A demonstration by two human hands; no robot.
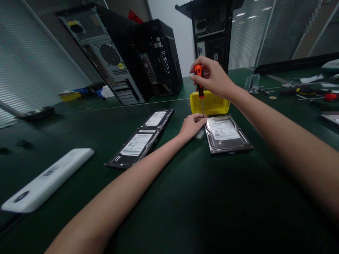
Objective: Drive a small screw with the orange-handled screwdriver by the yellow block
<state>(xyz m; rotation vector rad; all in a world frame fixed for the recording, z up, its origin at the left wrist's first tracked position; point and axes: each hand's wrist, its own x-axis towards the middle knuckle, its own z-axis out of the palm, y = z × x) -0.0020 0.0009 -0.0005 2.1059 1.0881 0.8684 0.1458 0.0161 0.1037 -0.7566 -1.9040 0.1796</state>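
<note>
In my right hand is an upright screwdriver with an orange-and-black handle, its fingers closed round the top of the grip. The thin shaft points straight down at the far left corner of a hard drive, which lies label up on the table. At that same corner sits my left hand, thumb and fingers closed on the drive's edge beside the screwdriver tip. The fingers hide the exact spot where the tip meets the drive. Just behind the drive stands a yellow plastic case.
Two more hard drives lie end to end left of my left forearm. A white power strip is at the left. Computer towers stand at the back. Tools, including pliers, are scattered at the right on the green table.
</note>
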